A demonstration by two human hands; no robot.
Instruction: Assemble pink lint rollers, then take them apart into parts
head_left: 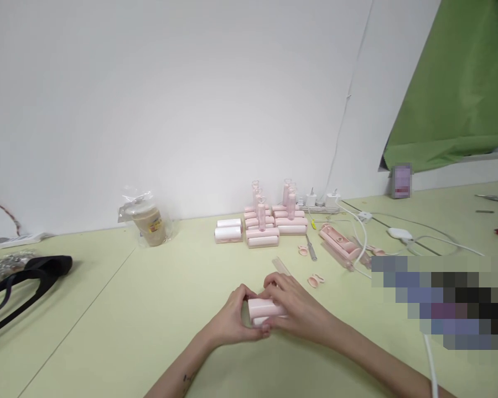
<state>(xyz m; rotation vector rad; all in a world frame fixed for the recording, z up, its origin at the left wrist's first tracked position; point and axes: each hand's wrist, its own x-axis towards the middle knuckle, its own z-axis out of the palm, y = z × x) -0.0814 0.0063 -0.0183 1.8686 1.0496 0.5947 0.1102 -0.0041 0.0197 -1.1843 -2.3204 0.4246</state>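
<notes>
Both my hands meet low in the middle of the pale green table (149, 309). My left hand (232, 320) and my right hand (299, 309) are each closed round a small pale pink roller (262, 309), held just above the tabletop. The left fingers grip its left end and the right fingers wrap over its top and right side. A clear strip (281, 266) lies just beyond the right hand's fingers. Two small pink caps (315, 281) (302, 250) lie to the right of it.
A stack of pink rollers and upright pink handles (269, 224) stands at the back, with a metal tool (311, 250), a pink case (338, 246), a power strip (321, 203) and white cables (402, 235) to its right. A bagged cup (149, 221) and a black bag (29, 276) sit left.
</notes>
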